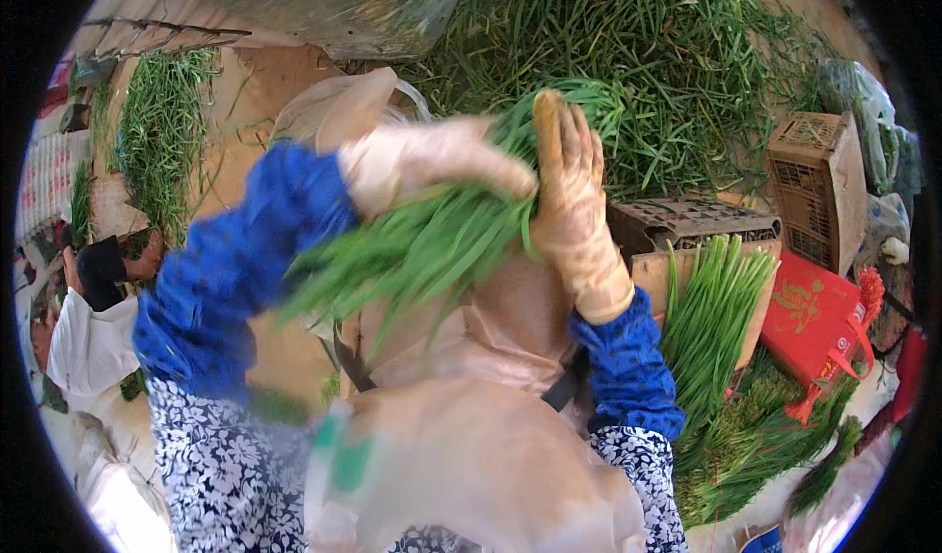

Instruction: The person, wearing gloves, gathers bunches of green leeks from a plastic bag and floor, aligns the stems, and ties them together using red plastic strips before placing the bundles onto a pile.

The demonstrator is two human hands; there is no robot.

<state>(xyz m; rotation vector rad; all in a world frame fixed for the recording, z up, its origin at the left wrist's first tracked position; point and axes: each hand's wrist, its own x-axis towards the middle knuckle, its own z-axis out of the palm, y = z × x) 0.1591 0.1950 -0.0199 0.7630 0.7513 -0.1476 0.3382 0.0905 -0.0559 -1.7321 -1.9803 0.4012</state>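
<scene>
A bunch of long green leafy stalks, like garlic chives [434, 236], lies slantwise between my hands, blurred by motion. My left hand [441, 159], in a pale rubber glove, is closed around its middle. On the other side my right hand [574, 200], in a stained yellowish glove, is held upright with its fingers straight and close together, its palm side against or close to the bunch. Whether it touches is not clear. A plastic apron [471, 450] covers my front below the hands.
Loose green leaves [647, 74] are heaped beyond my hands. At right are a plastic crate [692, 218], stalks leaning on a board [710, 325], a red bag [806, 317], bundles on the floor [743, 450] and an upended crate [817, 185]. A person's arm [70, 269] shows at far left.
</scene>
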